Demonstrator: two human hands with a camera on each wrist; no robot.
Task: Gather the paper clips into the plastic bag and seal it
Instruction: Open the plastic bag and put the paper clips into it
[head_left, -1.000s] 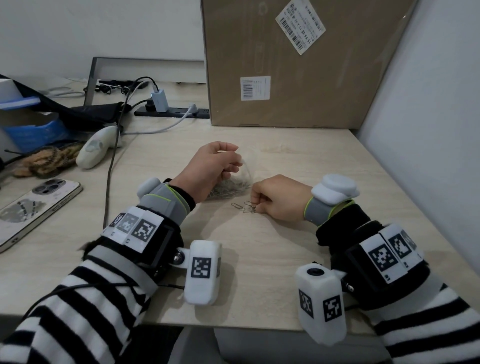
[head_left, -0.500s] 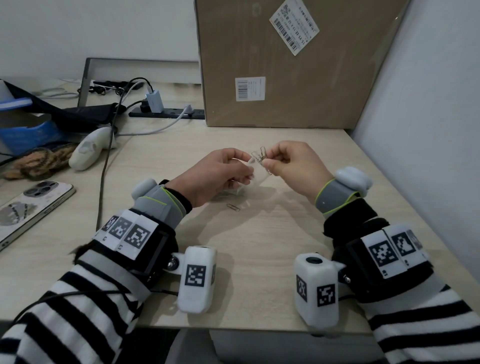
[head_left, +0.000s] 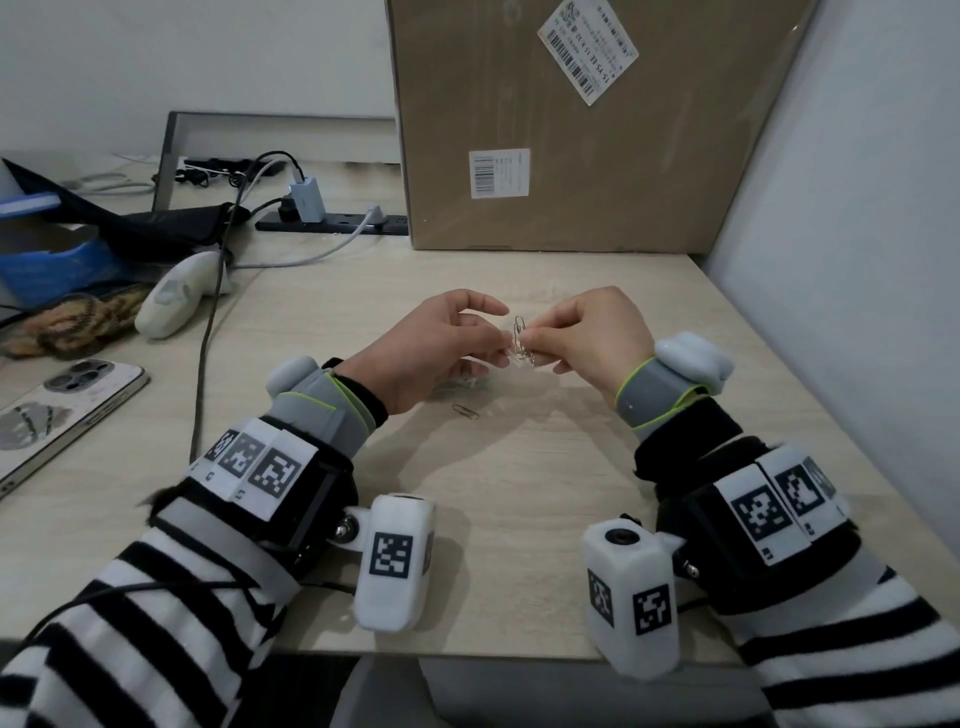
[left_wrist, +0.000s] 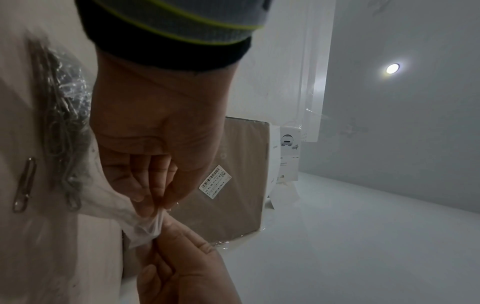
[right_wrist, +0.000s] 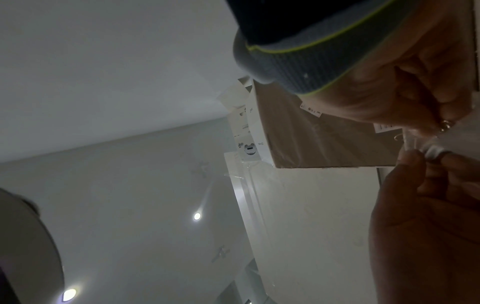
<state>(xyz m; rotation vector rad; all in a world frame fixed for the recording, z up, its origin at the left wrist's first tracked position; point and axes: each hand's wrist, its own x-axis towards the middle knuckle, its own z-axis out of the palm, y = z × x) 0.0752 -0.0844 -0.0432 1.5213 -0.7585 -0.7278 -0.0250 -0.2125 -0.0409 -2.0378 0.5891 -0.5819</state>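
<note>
Your left hand (head_left: 434, 345) pinches the mouth of the clear, crumpled plastic bag (left_wrist: 111, 205), which hangs above the pale wooden desk (head_left: 519, 483) with a bundle of silver wire paper clips (left_wrist: 62, 115) inside. Your right hand (head_left: 592, 332), touching the left, pinches a few more silver clips (head_left: 521, 338) at the bag's opening. One loose silver paper clip (head_left: 466, 412) lies on the desk just below your left hand.

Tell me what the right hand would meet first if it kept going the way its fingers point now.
The right hand, pinching paper clips, points toward the left hand. It would likely meet the plastic bag mouth held there first, then that hand's fingertips; depth between them is unclear.
</note>
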